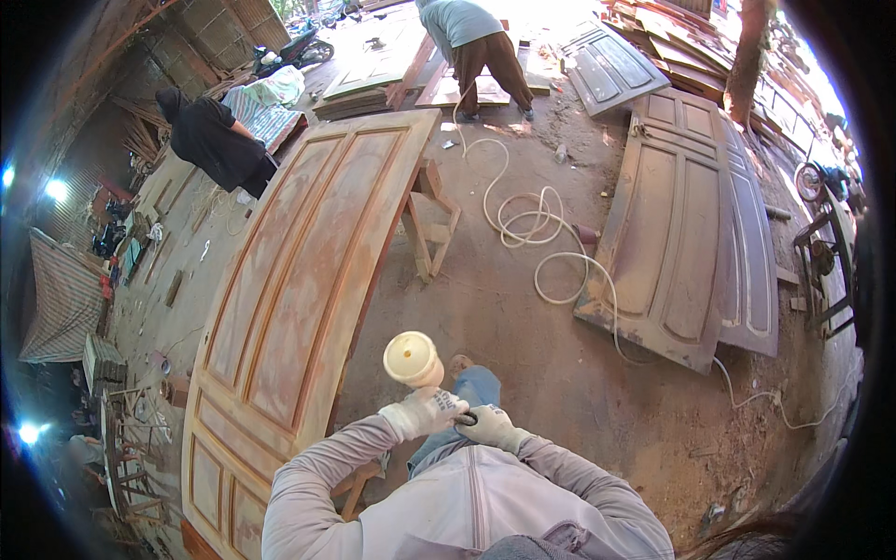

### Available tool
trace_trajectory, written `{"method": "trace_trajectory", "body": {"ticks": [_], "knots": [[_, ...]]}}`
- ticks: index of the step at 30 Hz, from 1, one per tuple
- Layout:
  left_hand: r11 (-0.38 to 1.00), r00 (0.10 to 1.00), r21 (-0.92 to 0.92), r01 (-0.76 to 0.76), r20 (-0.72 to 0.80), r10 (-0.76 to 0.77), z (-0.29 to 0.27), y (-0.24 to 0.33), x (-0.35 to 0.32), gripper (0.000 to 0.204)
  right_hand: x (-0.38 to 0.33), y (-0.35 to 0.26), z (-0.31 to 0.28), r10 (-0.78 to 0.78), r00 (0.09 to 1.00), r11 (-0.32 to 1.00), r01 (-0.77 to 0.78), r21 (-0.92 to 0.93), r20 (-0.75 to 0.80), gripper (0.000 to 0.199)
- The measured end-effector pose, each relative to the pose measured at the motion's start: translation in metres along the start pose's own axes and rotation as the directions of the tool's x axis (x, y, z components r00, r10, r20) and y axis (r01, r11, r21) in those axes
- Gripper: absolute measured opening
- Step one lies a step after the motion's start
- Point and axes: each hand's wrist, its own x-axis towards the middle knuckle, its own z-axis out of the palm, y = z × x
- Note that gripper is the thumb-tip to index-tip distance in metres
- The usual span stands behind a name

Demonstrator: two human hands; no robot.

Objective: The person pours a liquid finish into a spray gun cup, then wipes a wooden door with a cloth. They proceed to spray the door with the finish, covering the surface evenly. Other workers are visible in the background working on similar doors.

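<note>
Both my hands wear whitish gloves and meet in front of my body. My left hand (pixel 427 412) is closed below a spray gun's round cream cup (pixel 413 359), which has a lid with a small spot at its centre. The gun's body is mostly hidden by the glove. My right hand (pixel 492 427) is closed round a short dark piece (pixel 466 419) between the two gloves; whether it is the gun's handle or a hose fitting is hard to tell. Left of my hands, a large panelled wooden door (pixel 308 280) lies raised on a wooden trestle (pixel 429 224).
A pale hose (pixel 546 224) lies in loops on the floor. Dark panelled doors (pixel 667 224) lean at the right, another grey door (pixel 611 67) behind. One person (pixel 215 135) in black stands beyond the wooden door; another (pixel 471 42) bends over boards at the back.
</note>
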Motion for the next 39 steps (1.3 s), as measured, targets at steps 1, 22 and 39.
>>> {"method": "trace_trajectory", "body": {"ticks": [1, 22, 39], "knots": [[1.0, 0.999, 0.001, 0.022, -0.029, -0.022, -0.001, -0.014, 0.004, 0.024, 0.015, -0.005, -0.012, 0.004, 1.0, 0.998, -0.004, -0.069, 0.006, 0.04], [0.686, 0.656, -0.573, 0.449, -0.31, -0.688, -0.12, -0.298, 0.101, 0.038, 0.157, 0.243, -0.163, 0.659, 0.561, 0.736, -0.344, 0.583, -0.501, 0.023], [0.519, 0.386, -0.657, 0.547, -0.353, -0.852, -0.294, -0.423, 0.299, 0.041, 0.5, 0.305, -0.578, 0.484, 0.731, 0.739, -0.048, 0.672, -0.481, 0.019]]}}
